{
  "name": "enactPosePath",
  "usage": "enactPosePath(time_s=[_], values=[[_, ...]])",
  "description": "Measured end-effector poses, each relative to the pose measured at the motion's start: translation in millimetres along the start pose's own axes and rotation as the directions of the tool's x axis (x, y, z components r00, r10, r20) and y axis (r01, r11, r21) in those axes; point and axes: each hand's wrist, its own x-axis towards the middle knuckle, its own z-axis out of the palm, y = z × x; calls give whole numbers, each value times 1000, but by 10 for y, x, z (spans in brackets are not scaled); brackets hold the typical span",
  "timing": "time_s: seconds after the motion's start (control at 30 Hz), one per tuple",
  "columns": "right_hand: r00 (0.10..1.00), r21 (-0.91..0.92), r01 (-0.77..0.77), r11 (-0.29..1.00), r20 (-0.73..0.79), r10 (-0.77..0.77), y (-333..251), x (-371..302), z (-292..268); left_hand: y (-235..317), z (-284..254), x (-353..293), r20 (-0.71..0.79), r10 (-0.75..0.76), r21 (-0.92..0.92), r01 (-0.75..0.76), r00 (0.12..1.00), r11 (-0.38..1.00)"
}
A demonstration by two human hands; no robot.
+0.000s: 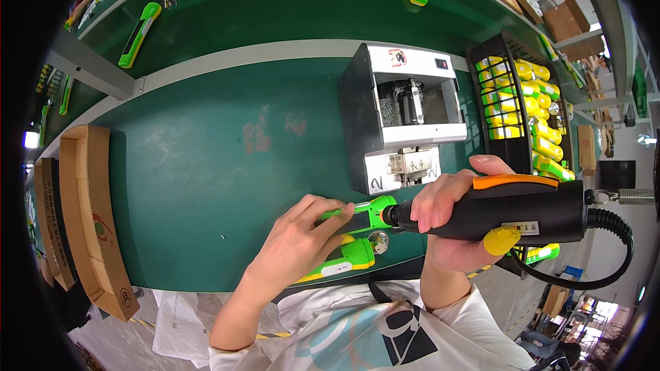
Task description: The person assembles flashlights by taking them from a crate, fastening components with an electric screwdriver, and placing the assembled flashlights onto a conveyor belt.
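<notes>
left hand [302, 237] fingers closed around green torch body [354, 233], steadying it at near table edge [206, 233]; right hand [447, 216] fully gripping black electric screwdriver [509, 211], bit levelled against it; black crate [512, 96] far right.

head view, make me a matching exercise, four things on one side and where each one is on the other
Things:
1. electric screwdriver
2. green torch
3. black crate
4. cardboard box

Places:
A. at the left end of the green table
B. in the right hand
C. under the left hand, at the near table edge
D. right of the grey machine, full of yellow-green parts

Pairs: 1-B, 2-C, 3-D, 4-A
</notes>
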Motion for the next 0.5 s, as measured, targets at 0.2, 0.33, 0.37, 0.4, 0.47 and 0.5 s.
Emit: enactPosePath(time_s=[0.2, 0.33, 0.37, 0.4, 0.47, 0.5], values=[[1000, -75, -20, 997, -17, 19, 66, 7, 35, -14, 6, -4, -9, -6, -6, 6, 1000, 1000], [998, -109, -44, 993, -44, 39, 71, 7, 50, -18, 1, 6, -8, -6, -15, 6, 1000, 1000], [999, -103, -37, 994, -41, 33, 76, 13, 47, -19, -1, 8, -7, -7, -17, 7, 1000, 1000], [999, -97, -30, 995, -38, 26, 81, 16, 45, -18, -3, 10, -8, -9, -19, 8, 1000, 1000], [998, -136, -46, 990, -54, 39, 71, 21, 74, -15, -7, 14, -7, -12, -23, 12, 1000, 1000], [996, -174, -61, 983, -71, 50, 75, 20, 88, -11, -9, 17, -4, -16, -23, 16, 1000, 1000]])
